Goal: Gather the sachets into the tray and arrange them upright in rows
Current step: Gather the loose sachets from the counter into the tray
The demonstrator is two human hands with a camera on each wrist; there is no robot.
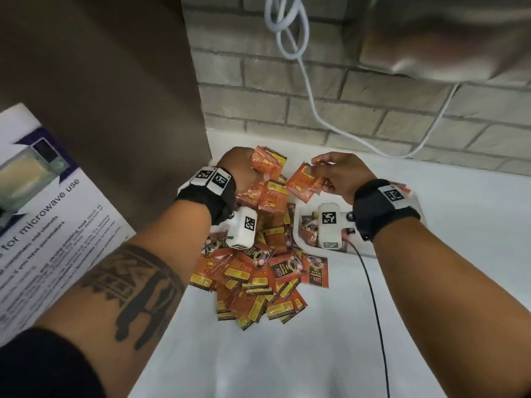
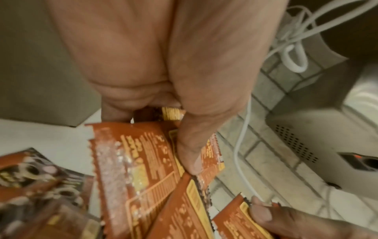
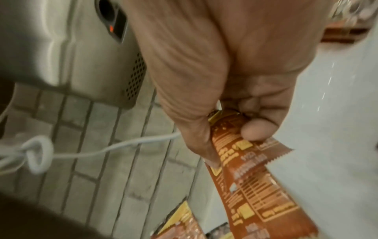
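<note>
Orange and yellow sachets (image 1: 253,282) lie in a loose heap on the white counter. My left hand (image 1: 244,170) is raised over the heap's far end and grips a fanned bunch of sachets (image 1: 267,163), thumb pressed on them (image 2: 143,169). To the right, my right hand (image 1: 336,173) pinches a few sachets (image 1: 304,182) between thumb and fingers (image 3: 245,177). Below the right wrist sits the white tray (image 1: 298,237), mostly hidden by the wrist camera; a few sachets (image 1: 309,228) lie in its left end.
A tall brown appliance wall (image 1: 129,96) stands at the left with a microwave notice (image 1: 43,225) beside it. A brick wall (image 1: 344,110) backs the counter, with a white cable (image 1: 310,90) hanging down. A steel appliance (image 1: 445,38) hangs at upper right. A black cord (image 1: 373,311) crosses the counter.
</note>
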